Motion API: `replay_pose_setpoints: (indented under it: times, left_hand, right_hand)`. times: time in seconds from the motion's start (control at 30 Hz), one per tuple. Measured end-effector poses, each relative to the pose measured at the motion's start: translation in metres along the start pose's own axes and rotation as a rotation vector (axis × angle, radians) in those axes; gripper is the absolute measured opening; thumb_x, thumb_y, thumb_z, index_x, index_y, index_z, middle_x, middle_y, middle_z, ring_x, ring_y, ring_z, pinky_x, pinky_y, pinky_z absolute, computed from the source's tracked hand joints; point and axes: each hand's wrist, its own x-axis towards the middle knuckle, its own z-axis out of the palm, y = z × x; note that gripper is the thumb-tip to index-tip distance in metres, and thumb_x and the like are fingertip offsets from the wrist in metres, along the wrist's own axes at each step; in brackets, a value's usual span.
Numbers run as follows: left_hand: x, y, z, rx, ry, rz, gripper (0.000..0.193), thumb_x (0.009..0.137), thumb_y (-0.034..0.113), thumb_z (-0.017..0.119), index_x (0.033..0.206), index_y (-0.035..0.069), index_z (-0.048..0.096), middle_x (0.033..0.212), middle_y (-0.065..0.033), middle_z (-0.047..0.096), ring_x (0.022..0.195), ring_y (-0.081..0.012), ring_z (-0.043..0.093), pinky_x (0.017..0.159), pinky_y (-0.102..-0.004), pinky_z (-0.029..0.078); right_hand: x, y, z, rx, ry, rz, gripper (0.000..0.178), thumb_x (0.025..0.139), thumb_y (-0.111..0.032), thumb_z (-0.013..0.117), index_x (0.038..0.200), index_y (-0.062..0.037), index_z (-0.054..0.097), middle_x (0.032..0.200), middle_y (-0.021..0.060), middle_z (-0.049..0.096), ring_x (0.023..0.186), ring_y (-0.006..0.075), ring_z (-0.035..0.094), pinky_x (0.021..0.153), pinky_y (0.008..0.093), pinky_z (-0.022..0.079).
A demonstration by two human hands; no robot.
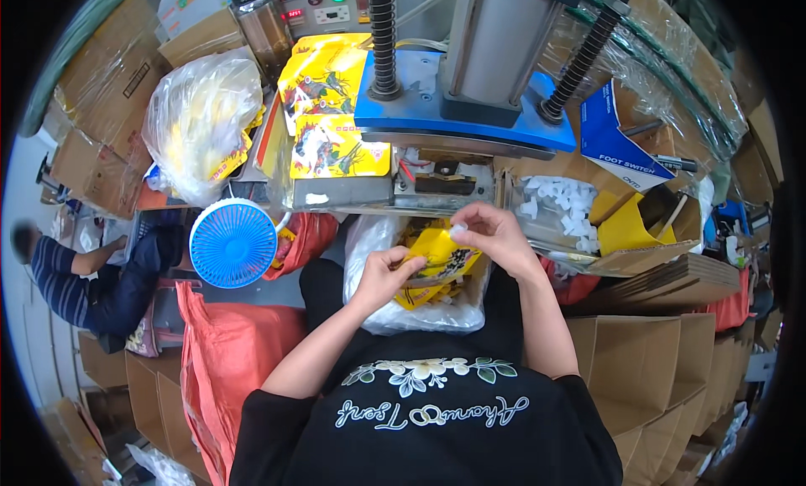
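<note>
Blue round fan [233,244] with pale rim, left | red sack [231,368] just below it in view | co-worker [63,276] in striped top, far left | blue-and-white box [617,141], upper right | brown cartons [630,360], lower right, near stacked flat cardboard [663,284]

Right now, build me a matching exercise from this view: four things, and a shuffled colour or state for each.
1. Left hand
2. Right hand
3. Round fan
4. Large sack

A. Blue and white
B. Pinches a small white piece
C. Red
D. Holds a yellow pouch by its left edge

Pairs: 1-D; 2-B; 3-A; 4-C
</note>
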Motion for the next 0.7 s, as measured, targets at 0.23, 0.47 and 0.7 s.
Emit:
replay_pose_setpoints:
  times: [0.23,0.47,0.7]
  left_hand:
    - [0.052,0.022,0.017,-0.414,0.216,-0.310,0.025,0.092,0.015,0.068,0.097,-0.009,0.069,0.089,-0.0083,0.071,0.073,-0.0089,0.064,0.065,-0.0235,0.051]
    - [0.070,0.021,0.016,-0.668,0.211,-0.366,0.024,0.092,0.015,0.068,0.096,-0.008,0.068,0.088,-0.0085,0.071,0.073,-0.0096,0.064,0.065,-0.0240,0.050]
    - [0.085,0.030,-0.083,0.941,0.556,0.416,0.060,0.083,0.030,0.075,0.132,0.003,0.054,0.124,-0.0163,0.062,0.121,-0.0291,0.055,0.102,-0.0379,0.041]
  right_hand:
    - [-0.008,0.001,-0.051,-0.477,0.580,-0.150,0.027,0.088,-0.012,0.067,0.112,-0.0007,0.066,0.102,0.0073,0.066,0.097,0.0129,0.060,0.080,0.0285,0.049]
    - [-0.019,0.043,-0.062,-1.167,0.598,-0.196,0.021,0.085,-0.009,0.063,0.104,-0.0004,0.067,0.099,0.0147,0.063,0.097,0.0358,0.058,0.085,0.0401,0.047]
    - [-0.012,0.053,-0.063,-0.784,0.762,-0.254,0.018,0.082,-0.003,0.069,0.100,-0.0008,0.064,0.088,0.0124,0.056,0.072,0.0243,0.057,0.066,0.0330,0.047]
